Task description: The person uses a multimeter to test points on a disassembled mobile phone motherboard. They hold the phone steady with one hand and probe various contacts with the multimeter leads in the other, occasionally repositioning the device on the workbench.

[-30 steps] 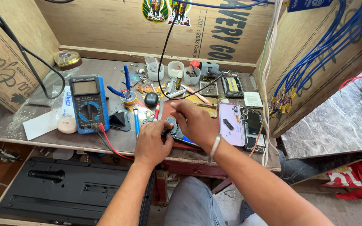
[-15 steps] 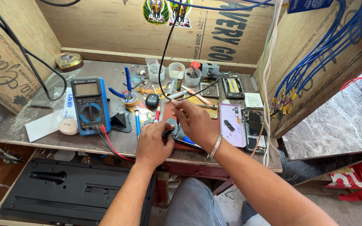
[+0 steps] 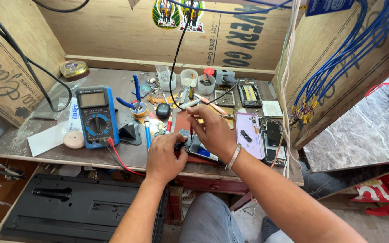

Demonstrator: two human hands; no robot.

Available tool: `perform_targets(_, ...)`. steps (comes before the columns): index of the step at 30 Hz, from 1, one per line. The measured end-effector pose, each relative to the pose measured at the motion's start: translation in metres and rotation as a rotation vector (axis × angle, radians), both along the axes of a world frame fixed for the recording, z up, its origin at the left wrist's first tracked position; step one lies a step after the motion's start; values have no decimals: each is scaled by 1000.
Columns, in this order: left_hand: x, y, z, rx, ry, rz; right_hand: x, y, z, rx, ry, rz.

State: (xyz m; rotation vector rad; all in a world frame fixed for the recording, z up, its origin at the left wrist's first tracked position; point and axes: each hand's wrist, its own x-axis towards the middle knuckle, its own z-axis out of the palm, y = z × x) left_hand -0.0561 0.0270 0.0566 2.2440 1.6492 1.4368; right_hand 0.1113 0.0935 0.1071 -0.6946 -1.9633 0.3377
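Two hands are working close together at the front edge of the workbench [image 3: 127, 157], seen from the head camera looking down. Left hand [image 3: 165, 155] is curling its fingers round the left end of an opened phone [image 3: 196, 147], gripping it steady against the bench top. Right hand [image 3: 213, 130] is hovering over the same phone, fingers bunched and pinched together above it; whether anything small is sitting in that pinch, I cannot tell. A metal bangle [image 3: 233, 157] is riding on the right wrist. That phone is lying flat between the two hands, a blue patch showing at its near end.

Just to the right, a lilac phone back cover [image 3: 248, 130] is lying beside another stripped phone body [image 3: 273, 139]. Over on the left, a blue multimeter [image 3: 96, 116] is resting face up, its red lead trailing off the bench edge. Blue-handled pliers [image 3: 133, 96] are sitting beyond it, and three small plastic cups [image 3: 187, 80] are standing near the back wall.
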Motion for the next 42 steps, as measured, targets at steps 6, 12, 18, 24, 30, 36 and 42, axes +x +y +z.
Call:
perform_targets(6,1,-2,1,-26,-4,8,-2,-2,0,-114,-37,-149)
perform_targets(12,2,-3,1,-18,-27,-1,2,-7,-9,-168,-55,-60)
perform_targets(18,3,0,-2,3,-24,40,20,-9,-1,-383,387,-31)
perform_targets(24,6,7,-8,19,17,112,70,-46,-1,-251,-217,-173)
perform_targets(30,12,5,-13,36,80,159,80,-78,-19,-298,-535,-257)
perform_targets(36,10,16,-4,-124,-17,64,88,-85,-23,-276,-587,-292)
perform_targets(42,8,25,12,-176,176,26,91,-79,-23,-335,-599,-311)
